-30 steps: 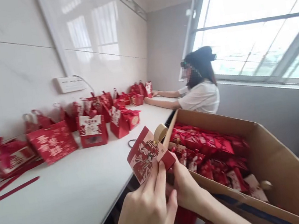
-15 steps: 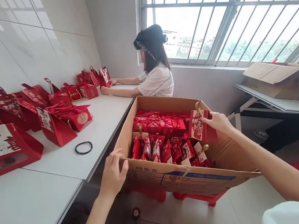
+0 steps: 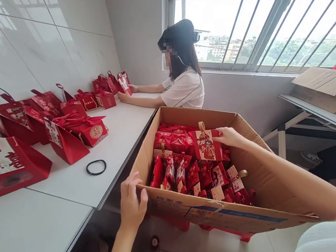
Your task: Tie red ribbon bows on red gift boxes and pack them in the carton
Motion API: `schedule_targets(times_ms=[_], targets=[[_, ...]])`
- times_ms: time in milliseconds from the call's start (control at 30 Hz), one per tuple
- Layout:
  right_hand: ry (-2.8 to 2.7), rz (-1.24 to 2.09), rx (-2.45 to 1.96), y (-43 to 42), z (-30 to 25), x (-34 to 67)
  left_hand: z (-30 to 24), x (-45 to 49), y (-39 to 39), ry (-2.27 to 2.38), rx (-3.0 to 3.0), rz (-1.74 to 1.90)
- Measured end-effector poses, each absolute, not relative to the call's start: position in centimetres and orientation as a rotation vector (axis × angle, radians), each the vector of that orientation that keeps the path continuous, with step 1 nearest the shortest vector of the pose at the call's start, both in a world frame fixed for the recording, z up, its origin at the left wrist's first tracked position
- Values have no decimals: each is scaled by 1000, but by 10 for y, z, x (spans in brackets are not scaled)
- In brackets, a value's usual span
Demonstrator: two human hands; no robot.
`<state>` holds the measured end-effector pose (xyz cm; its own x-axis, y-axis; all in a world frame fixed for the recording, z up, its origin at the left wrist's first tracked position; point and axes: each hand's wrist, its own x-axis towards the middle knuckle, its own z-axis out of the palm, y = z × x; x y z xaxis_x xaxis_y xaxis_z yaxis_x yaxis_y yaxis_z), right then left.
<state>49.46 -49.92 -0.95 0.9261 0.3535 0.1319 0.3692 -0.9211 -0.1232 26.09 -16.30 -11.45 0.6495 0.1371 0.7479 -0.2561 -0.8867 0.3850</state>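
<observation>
A small red gift box with a cream printed front and a gold loop on top is pinched at its right side by my right hand. It is over the contents of a large open cardboard box; whether it touches them I cannot tell. Several red gift boxes are packed inside, some with ribbon bows, others with printed fronts and gold loops. My left hand is closed over the near left corner of the cardboard box, fingers on the inner side and thumb near the front wall.
On the white table at left stand several larger red gift boxes and a black hair tie. A co-worker sits at the far end, hands on a red box. An opened carton lies on another table at right.
My right hand has brought the red gift box left, from the right side of the carton towards its middle. My left hand keeps its place on the corner. The view has shifted slightly.
</observation>
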Motion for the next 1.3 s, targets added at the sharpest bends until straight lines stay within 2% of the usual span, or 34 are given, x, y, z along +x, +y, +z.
schedule_targets(times_ms=[333,600,833,1100,1300], targets=[[-737,-272,-2795,-488,-81,489,-114,259,-167,-48,2414,1101],[-813,-261,-2626,-507,-107,478,-113,259,-167,-52,2408,1083],[-608,-48,-2685,-514,-142,478,-112,258,-168,-48,2408,1083],[-607,217,-2758,-521,-127,500,-112,258,-168,-60,2399,1113],[-609,300,-2803,-493,-141,495,-112,257,-169,-31,2382,1120]])
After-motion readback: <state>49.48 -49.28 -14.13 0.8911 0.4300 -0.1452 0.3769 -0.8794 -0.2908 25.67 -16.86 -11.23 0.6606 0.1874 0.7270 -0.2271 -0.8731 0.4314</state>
